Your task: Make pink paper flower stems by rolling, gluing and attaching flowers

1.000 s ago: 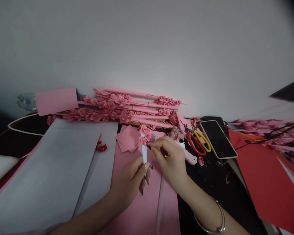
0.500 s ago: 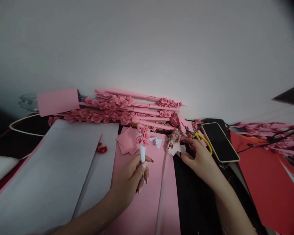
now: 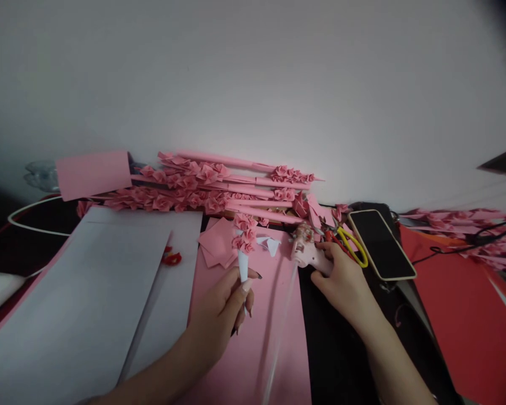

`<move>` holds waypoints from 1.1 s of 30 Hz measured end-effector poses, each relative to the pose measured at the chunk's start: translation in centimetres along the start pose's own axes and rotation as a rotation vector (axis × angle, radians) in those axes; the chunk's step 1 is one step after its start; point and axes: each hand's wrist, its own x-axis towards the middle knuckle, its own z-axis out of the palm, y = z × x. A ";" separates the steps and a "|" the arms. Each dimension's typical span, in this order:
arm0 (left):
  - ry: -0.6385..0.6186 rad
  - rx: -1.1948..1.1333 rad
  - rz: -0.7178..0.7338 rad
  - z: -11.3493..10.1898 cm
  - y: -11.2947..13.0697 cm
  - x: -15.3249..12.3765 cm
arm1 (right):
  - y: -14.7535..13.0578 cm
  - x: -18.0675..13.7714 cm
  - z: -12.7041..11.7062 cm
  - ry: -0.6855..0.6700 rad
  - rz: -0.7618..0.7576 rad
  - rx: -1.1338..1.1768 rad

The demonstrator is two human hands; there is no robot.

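In the head view my left hand (image 3: 224, 304) pinches the white paper stem (image 3: 243, 266) of a small paper flower spray, upright over a pink sheet (image 3: 219, 365). Pink folded blossoms (image 3: 245, 232) cluster at the top of this stem. To the right, my right hand (image 3: 344, 281) is closed around the handle of a pale pink glue gun (image 3: 305, 253). A long clear glue stick (image 3: 278, 337) sticks out of the gun's rear toward me. Between the two hands lies a small white folded paper piece (image 3: 271, 246). Pink paper squares (image 3: 217, 242) fan out behind my left hand.
Finished pink paper flower stems (image 3: 185, 191) lie piled along the wall. Large white sheets (image 3: 80, 292) cover the left side. Yellow-handled scissors (image 3: 354, 247), red-handled pliers (image 3: 335, 236) and a phone (image 3: 382, 244) sit at right, beside red sheets (image 3: 459, 315).
My right hand has closed on the glue gun's handle, and the gun with its glue stick has turned and lifted slightly. My left hand still holds the flower spray in nearly the same place.
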 end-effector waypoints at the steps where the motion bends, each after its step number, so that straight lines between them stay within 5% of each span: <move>1: 0.006 0.001 -0.002 0.0 0.0 0.0 | -0.2 0.0 -0.2 0.016 0.016 0.022; 9: 0.001 -0.020 0.016 0.0 -0.7 0.2 | -1.2 -0.4 -1.3 0.197 -0.010 0.347; 15: -0.023 -0.027 0.024 0.2 -0.5 0.2 | -2.0 -1.5 -0.5 -0.109 -0.072 0.708; 19: -0.028 0.010 0.033 0.2 -0.1 0.1 | -3.3 -2.1 0.0 -0.283 -0.182 0.748; 33: -0.050 0.106 -0.001 0.1 0.0 0.0 | -3.7 -2.3 0.7 -0.296 -0.274 0.649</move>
